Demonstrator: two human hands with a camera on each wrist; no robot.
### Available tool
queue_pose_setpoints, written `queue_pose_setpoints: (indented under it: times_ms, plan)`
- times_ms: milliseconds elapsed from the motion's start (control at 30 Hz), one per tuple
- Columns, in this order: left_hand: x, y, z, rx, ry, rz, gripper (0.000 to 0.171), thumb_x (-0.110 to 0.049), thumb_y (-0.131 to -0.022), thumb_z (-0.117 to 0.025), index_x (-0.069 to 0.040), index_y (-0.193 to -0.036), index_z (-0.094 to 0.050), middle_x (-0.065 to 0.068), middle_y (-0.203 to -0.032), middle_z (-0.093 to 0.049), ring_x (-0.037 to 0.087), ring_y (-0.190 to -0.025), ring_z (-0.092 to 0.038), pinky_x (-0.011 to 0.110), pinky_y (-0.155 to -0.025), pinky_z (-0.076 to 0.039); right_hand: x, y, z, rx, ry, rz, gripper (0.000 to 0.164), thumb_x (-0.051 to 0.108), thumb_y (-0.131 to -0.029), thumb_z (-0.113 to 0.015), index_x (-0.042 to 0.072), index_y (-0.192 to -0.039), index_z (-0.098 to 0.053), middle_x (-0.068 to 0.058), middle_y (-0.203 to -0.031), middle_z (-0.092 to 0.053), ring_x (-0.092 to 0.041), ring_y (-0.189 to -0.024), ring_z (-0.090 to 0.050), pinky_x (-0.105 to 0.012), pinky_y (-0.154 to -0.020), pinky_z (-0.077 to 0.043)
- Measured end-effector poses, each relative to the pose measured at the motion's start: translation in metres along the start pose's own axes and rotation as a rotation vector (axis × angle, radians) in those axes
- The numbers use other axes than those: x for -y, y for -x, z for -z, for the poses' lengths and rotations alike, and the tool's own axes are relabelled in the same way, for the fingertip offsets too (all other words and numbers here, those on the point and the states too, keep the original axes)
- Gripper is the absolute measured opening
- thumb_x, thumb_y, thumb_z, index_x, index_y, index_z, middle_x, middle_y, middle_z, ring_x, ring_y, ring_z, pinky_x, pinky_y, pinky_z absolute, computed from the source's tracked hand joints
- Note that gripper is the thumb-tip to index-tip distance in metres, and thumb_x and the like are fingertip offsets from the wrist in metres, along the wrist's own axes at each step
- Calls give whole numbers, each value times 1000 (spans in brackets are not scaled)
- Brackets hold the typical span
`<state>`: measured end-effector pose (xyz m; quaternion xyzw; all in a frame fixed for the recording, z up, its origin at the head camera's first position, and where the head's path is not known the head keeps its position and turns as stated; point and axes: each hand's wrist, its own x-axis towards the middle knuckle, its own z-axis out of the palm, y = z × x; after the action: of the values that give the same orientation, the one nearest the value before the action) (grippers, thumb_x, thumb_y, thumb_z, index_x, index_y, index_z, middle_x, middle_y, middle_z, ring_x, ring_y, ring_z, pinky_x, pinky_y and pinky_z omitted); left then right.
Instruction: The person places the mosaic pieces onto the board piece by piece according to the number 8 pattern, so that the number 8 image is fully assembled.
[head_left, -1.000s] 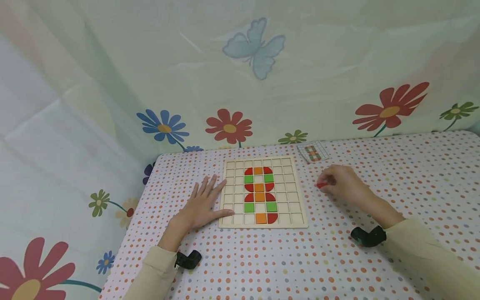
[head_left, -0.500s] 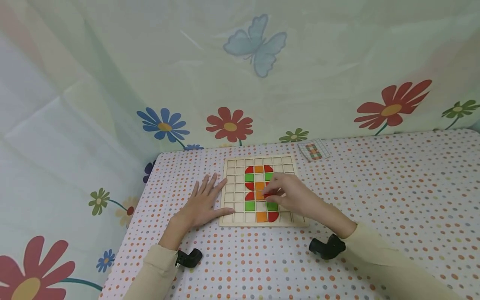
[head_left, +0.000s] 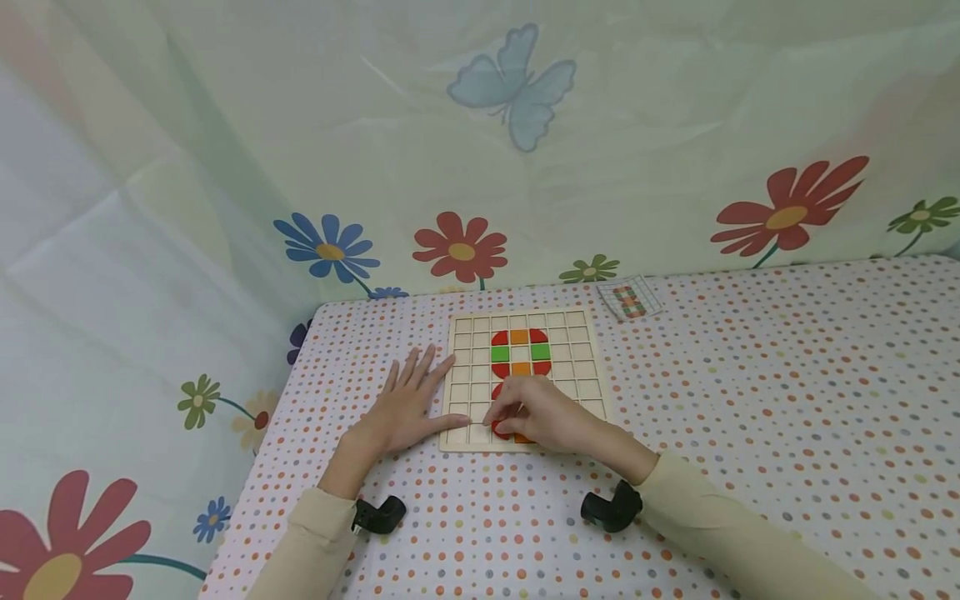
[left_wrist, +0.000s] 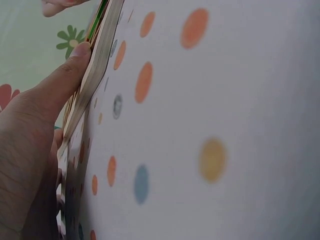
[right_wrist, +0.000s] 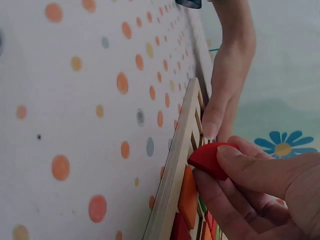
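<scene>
My right hand point(head_left: 542, 412) pinches a red quarter-round tile point(right_wrist: 211, 160) between thumb and fingers, close over the near row of a wooden grid board point(head_left: 577, 342). Beside that tile, an orange square tile point(right_wrist: 188, 197) lies in its cell. My left hand point(head_left: 405, 407) spreads flat at the board's left side, its thumb point(left_wrist: 75, 62) resting on the rim and its other fingers on the cloth. Red, orange and green tiles fill cells in the board's middle columns, such as a green tile point(head_left: 500, 354); my right hand hides several of the nearer ones.
A small printed card point(head_left: 630, 300) with a coloured grid pattern lies behind the board to the right. The dotted tablecloth point(head_left: 750, 375) runs back to a flowered curtain point(head_left: 637, 125). Each wrist wears a black camera, like the right one point(head_left: 611, 507).
My right hand has brought the red tile from the cloth right of the board, leftward over it, to the near row. My left hand has stayed in place.
</scene>
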<state>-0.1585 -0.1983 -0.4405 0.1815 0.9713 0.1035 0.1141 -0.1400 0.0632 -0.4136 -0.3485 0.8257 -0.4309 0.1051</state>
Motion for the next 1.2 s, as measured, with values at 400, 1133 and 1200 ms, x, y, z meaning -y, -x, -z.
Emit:
queue_pose_setpoints:
  times_ms: [400, 1133, 1200]
  plan:
    - [0, -1, 2, 10, 0, -6, 100, -75, -94, -55, -24, -170, -15, 9, -176, 0, 34, -161, 6, 57, -129, 4, 6, -5, 9, 133, 115, -72, 16, -2, -91, -79, 4, -105, -83, 4, -95, -67, -8, -86, -59, -21, -76, -55]
    - [2, 0, 0, 15, 1, -8, 100, -75, -94, -55, -24, -170, -15, 9, -176, 1, 34, -161, 6, 56, -129, 4, -2, 2, 0, 66, 242, 84, 10, -5, -92, -76, 0, -98, -82, -3, -94, -70, -14, -87, -66, -22, -77, -58]
    - [2, 0, -1, 13, 1, -9, 100, -76, -94, -55, -24, -170, -15, 9, -176, 0, 34, -161, 5, 56, -129, 3, -5, 8, 2, 39, 229, 55, 11, -2, -94, -75, 2, -101, -82, 0, -96, -68, -11, -86, -63, -22, -77, -56]
